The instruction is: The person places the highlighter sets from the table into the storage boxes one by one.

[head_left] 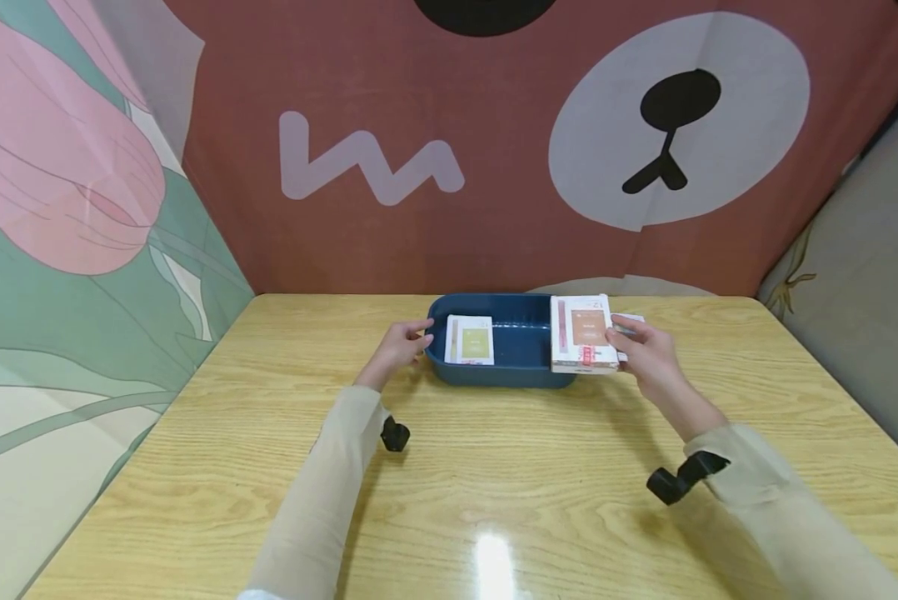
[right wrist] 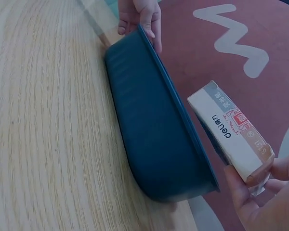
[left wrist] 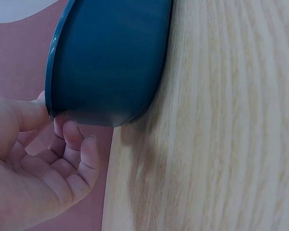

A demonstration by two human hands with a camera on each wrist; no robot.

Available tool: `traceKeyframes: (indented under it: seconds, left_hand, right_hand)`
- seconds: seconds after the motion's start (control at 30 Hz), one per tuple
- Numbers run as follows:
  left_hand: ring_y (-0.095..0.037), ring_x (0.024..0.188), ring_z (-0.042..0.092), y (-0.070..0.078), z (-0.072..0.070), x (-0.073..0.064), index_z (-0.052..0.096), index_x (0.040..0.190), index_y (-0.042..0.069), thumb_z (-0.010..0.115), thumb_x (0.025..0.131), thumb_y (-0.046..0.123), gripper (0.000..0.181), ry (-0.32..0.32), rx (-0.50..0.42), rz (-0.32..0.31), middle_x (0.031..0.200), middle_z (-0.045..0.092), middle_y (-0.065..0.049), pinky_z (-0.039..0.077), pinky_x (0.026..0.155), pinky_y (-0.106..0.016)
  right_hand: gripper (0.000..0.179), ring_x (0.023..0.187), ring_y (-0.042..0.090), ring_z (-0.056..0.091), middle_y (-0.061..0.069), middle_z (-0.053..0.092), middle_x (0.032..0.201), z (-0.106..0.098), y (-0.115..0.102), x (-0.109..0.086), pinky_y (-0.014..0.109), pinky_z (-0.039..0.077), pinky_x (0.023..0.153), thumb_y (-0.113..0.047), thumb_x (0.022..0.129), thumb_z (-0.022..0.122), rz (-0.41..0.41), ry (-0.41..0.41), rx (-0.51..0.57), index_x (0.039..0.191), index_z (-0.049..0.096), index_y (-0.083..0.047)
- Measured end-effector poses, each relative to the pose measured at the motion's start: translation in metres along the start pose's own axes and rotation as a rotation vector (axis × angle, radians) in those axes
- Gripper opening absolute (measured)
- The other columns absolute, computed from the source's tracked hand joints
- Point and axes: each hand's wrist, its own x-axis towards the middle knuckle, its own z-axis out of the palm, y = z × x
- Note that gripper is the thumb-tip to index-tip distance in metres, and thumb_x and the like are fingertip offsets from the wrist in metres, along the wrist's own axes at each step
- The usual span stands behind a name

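A dark blue oblong plastic bin (head_left: 520, 350) stands on the table. At its left end my left hand (head_left: 402, 343) pinches the rim, thumb and curled fingers meeting it in the left wrist view. My right hand (head_left: 647, 354) grips a white carton (head_left: 587, 333) with an orange label and red print, holding it raised over the bin's right end. In the right wrist view "deli" is printed on the side of this carton (right wrist: 229, 130). Inside the bin at the left lies another white carton (head_left: 469, 340) with a green label. Something pale (head_left: 632, 319) shows behind my right fingers; its kind is unclear.
The wooden table (head_left: 456, 467) extends around the bin and toward me. A reddish cloth backdrop (head_left: 359, 242) with a cartoon animal rises just behind the bin. Both sleeves carry a black wrist mount (head_left: 395, 434). A floral cloth (head_left: 104, 317) stands at the left.
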Motion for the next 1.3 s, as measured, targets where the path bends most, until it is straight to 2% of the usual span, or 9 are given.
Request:
traceKeyframes:
  seconds: [0.37, 0.53, 0.67, 0.8, 0.93, 1.13, 1.3]
  left_hand:
    - [-0.023, 0.071, 0.047, -0.001, 0.0, 0.001, 0.049, 0.13, 0.009, 0.051, 0.092, 0.011, 0.038, 0.004, -0.003, 0.001, 0.079, 0.048, -0.008, 0.045, 0.06, -0.035]
    - [-0.022, 0.071, 0.048, -0.002, 0.0, 0.002, 0.049, 0.13, 0.01, 0.052, 0.091, 0.012, 0.038, 0.005, -0.004, -0.007, 0.08, 0.049, -0.008, 0.045, 0.059, -0.033]
    - [-0.023, 0.071, 0.047, -0.003, 0.0, 0.002, 0.049, 0.13, 0.01, 0.051, 0.092, 0.012, 0.038, 0.006, -0.004, -0.009, 0.08, 0.049, -0.008, 0.045, 0.059, -0.034]
    - [-0.023, 0.071, 0.047, -0.003, 0.0, 0.003, 0.049, 0.13, 0.011, 0.051, 0.092, 0.013, 0.038, 0.005, -0.002, -0.011, 0.081, 0.049, -0.009, 0.045, 0.059, -0.034]
    - [-0.024, 0.074, 0.048, -0.003, 0.0, 0.003, 0.048, 0.13, 0.011, 0.051, 0.092, 0.013, 0.039, 0.001, 0.002, -0.015, 0.085, 0.051, -0.01, 0.046, 0.062, -0.036]
    - [-0.027, 0.076, 0.049, -0.002, -0.001, 0.004, 0.047, 0.131, 0.012, 0.05, 0.092, 0.013, 0.039, -0.006, -0.004, -0.022, 0.086, 0.051, -0.011, 0.046, 0.065, -0.038]
    - [-0.027, 0.077, 0.05, -0.002, -0.001, 0.003, 0.047, 0.132, 0.012, 0.05, 0.092, 0.014, 0.039, -0.01, 0.004, -0.025, 0.09, 0.053, -0.012, 0.047, 0.067, -0.039]
  right_hand:
    - [0.047, 0.056, 0.002, 0.053, -0.009, 0.057, 0.07, 0.022, -0.001, 0.012, 0.017, 0.041, 0.044, -0.003, 0.086, 0.056, 0.002, 0.043, -0.04, 0.127, 0.038, 0.015]
    - [0.046, 0.058, 0.001, 0.054, -0.01, 0.057, 0.07, 0.029, -0.001, 0.018, 0.017, 0.045, 0.046, -0.003, 0.086, 0.058, 0.0, 0.074, -0.06, 0.126, 0.042, 0.013]
    - [0.043, 0.056, 0.002, 0.053, -0.004, 0.059, 0.075, 0.037, 0.002, 0.021, 0.018, 0.044, 0.046, -0.002, 0.083, 0.06, -0.016, 0.101, -0.068, 0.122, 0.047, 0.012]
    - [0.039, 0.053, 0.001, 0.051, 0.017, 0.061, 0.096, 0.043, 0.005, 0.026, 0.018, 0.044, 0.046, -0.003, 0.083, 0.06, -0.024, 0.132, -0.147, 0.119, 0.052, 0.009]
    - [0.038, 0.056, -0.002, 0.05, 0.025, 0.054, 0.112, 0.046, 0.009, 0.032, 0.017, 0.044, 0.047, -0.006, 0.085, 0.058, -0.014, 0.156, -0.271, 0.12, 0.053, 0.006]
    - [0.036, 0.055, -0.002, 0.047, 0.024, 0.056, 0.107, 0.05, 0.012, 0.036, 0.016, 0.041, 0.046, -0.006, 0.085, 0.059, -0.049, 0.148, -0.353, 0.118, 0.054, 0.007]
    - [0.034, 0.051, -0.001, 0.047, 0.025, 0.06, 0.098, 0.051, 0.016, 0.034, 0.017, 0.04, 0.046, -0.007, 0.084, 0.061, -0.143, 0.118, -0.474, 0.113, 0.057, 0.009]
